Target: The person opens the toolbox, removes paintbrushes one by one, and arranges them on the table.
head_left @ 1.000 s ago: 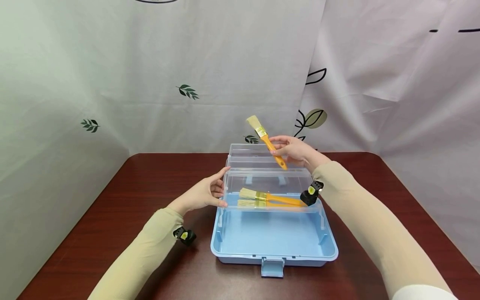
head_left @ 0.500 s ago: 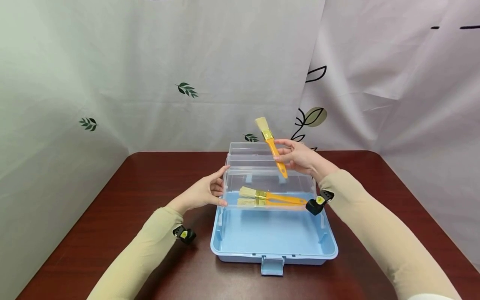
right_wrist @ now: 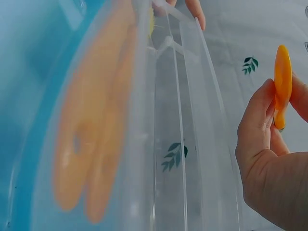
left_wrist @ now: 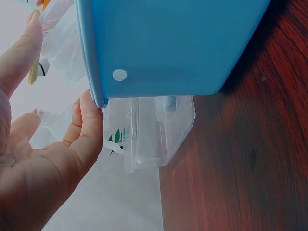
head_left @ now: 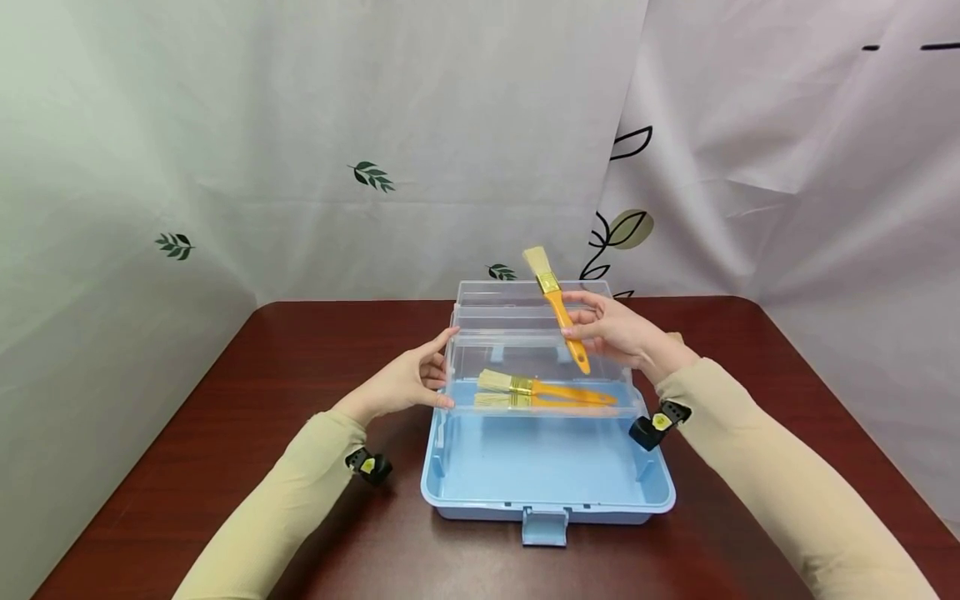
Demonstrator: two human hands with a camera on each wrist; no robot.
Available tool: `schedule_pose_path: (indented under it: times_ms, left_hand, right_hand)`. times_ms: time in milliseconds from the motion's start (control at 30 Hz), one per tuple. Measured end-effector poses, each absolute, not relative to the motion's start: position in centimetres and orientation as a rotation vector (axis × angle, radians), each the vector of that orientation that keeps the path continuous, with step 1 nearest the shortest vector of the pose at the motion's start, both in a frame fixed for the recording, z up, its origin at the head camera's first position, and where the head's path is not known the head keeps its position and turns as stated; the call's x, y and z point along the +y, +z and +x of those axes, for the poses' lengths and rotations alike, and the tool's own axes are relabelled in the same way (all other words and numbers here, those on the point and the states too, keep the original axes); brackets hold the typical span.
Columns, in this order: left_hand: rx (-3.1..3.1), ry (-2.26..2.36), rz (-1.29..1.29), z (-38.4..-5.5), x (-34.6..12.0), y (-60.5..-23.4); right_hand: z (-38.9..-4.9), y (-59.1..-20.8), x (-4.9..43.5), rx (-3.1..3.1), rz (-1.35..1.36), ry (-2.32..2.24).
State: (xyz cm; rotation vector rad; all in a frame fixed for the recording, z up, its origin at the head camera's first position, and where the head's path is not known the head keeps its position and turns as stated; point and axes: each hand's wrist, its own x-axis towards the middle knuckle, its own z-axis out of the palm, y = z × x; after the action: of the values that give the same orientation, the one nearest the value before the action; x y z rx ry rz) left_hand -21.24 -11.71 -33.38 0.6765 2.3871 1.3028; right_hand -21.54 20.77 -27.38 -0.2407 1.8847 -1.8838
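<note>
My right hand point(head_left: 626, 333) pinches an orange-handled paintbrush point(head_left: 557, 302) by the handle, bristles up and tilted left, above the clear trays. In the right wrist view the brush's handle point(right_wrist: 282, 79) shows between thumb and fingers. At the left end of the front clear plastic tray point(head_left: 517, 358), my left hand point(head_left: 401, 385) grips its side, thumb at the front corner and index finger at the back. Two more paintbrushes point(head_left: 543, 392) lie in that tray, bristles to the left. The trays stand unfolded over a light blue toolbox point(head_left: 540, 467).
The toolbox's front latch point(head_left: 544, 527) hangs down over the dark red wooden table point(head_left: 322, 342). More clear tiers point(head_left: 525, 293) rise behind the front tray. A white curtain point(head_left: 480, 150) with leaf prints hangs behind. A small tan thing point(head_left: 677, 337) peeks out behind the right wrist.
My right hand has moved right and down with the paintbrush, bringing it lower over the trays. My left hand has kept its hold on the tray's side.
</note>
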Motion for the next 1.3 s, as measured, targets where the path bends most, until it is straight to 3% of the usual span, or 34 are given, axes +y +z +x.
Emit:
schedule_pose_path:
  times_ms: [1300]
  left_hand:
    - [2.378,1.317,0.676,-21.0,-11.8,-33.4]
  right_hand:
    - [-16.6,-30.1,25.6,1.878,-0.406,-1.847]
